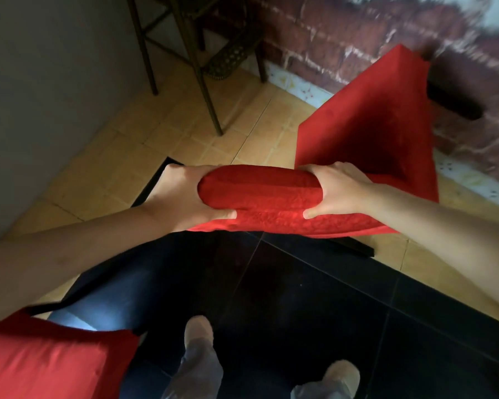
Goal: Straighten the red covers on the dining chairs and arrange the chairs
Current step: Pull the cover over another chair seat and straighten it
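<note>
Both hands hold the top of a chair back in its red cover (260,194). The left hand (185,197) grips the left end and the right hand (340,188) grips the right end, each with the thumb on the near side and the fingers curled over the far side. So the top of the back runs left to right, straight across between the two hands, and both hands look about the same way off from the middle. The chair's seat (366,125) — red too — lies on the far side of the back, toward the brick wall (386,38). That matters most for the next move: a tug to smooth the cover would go down along the back, and a push to set the chair in place would go away from the person, toward the wall. Another red chair (49,361) sits near, at the lower left. A brown stool (190,53) stands far off on the tile floor (144,145).
</note>
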Motion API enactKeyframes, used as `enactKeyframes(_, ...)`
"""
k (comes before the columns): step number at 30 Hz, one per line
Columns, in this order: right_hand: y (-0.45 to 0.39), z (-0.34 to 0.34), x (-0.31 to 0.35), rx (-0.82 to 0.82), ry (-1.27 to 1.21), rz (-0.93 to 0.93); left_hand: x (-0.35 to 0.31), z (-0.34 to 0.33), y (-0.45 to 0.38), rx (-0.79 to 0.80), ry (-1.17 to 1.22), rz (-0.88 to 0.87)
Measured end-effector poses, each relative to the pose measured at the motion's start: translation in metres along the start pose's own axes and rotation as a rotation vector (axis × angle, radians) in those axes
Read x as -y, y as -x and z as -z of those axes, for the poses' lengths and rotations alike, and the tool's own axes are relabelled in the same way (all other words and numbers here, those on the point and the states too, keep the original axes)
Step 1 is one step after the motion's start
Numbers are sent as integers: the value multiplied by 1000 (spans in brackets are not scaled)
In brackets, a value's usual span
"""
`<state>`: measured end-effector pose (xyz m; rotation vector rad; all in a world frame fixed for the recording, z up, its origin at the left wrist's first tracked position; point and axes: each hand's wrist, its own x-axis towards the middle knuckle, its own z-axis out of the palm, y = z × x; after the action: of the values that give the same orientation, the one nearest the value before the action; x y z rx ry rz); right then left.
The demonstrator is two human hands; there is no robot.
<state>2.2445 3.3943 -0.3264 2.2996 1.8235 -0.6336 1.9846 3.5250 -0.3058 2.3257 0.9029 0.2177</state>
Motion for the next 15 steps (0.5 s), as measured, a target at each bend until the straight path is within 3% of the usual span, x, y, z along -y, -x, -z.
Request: enactKeyframes(15, 91, 36, -93, -140, -173, -134, -151, 2, -19, 144, 151, -291)
